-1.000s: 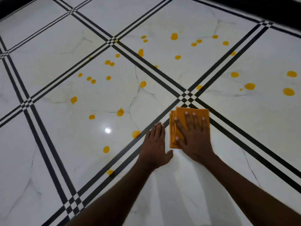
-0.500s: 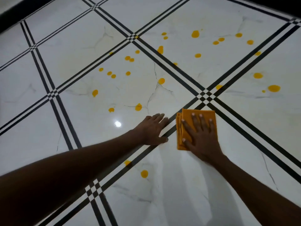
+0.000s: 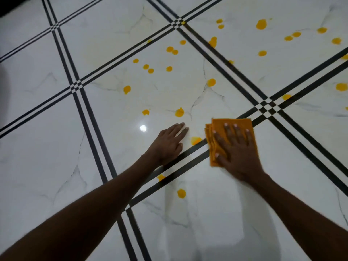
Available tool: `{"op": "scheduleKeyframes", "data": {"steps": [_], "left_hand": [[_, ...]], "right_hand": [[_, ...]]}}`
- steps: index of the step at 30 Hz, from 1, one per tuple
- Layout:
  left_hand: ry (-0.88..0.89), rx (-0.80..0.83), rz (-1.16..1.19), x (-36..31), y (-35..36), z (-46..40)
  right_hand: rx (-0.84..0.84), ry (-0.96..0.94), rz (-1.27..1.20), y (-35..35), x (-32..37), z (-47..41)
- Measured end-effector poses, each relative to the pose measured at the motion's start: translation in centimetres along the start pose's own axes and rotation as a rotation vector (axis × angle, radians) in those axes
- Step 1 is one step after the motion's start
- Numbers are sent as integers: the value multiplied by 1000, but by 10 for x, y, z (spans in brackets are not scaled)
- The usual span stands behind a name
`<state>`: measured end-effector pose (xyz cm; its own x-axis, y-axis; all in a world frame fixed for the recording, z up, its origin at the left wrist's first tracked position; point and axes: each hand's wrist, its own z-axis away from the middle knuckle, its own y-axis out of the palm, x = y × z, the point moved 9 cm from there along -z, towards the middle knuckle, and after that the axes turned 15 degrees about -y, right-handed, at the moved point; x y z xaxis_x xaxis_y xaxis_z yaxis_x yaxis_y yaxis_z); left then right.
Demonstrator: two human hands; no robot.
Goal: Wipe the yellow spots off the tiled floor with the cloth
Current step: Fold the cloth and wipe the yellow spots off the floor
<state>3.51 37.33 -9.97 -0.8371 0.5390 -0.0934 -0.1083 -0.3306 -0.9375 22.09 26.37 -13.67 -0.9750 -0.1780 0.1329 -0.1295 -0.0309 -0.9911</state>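
A folded orange cloth (image 3: 237, 125) lies flat on the white marble-look tiled floor (image 3: 113, 166). My right hand (image 3: 237, 153) presses down on it with fingers spread. My left hand (image 3: 168, 143) rests flat on the floor to the cloth's left, holding nothing. A yellow spot (image 3: 195, 140) sits between the two hands, touching the cloth's left edge. Another yellow spot (image 3: 181, 193) lies nearer to me, and a small spot (image 3: 161, 177) shows beside my left forearm. Several more yellow spots (image 3: 179, 112) are scattered on the tiles beyond the hands.
Black triple-line borders (image 3: 267, 107) cross the floor diagonally and meet just beyond the cloth. A bright light reflection (image 3: 143, 128) shines left of my left hand. More yellow spots (image 3: 261, 24) dot the far right tiles. A dark edge (image 3: 7, 4) shows at the top left.
The view has swung to the right and closer to the floor. My right hand has slid the cloth left towards the spot by the border line. My left hand stays flat on the floor.
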Motion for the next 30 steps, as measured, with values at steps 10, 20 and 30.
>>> {"op": "scheduleKeyframes", "data": {"steps": [10,20,30], "left_hand": [[-164,-68,76,68,-6,0],[-391,-18,80,160,5,22],[-461,-36,60,176,21,42]], "right_hand": [[-3,-139,-57,10,94,-46],[-64,-35,-158,11,164,-30],[-60,57,-143,8,157,-47]]}}
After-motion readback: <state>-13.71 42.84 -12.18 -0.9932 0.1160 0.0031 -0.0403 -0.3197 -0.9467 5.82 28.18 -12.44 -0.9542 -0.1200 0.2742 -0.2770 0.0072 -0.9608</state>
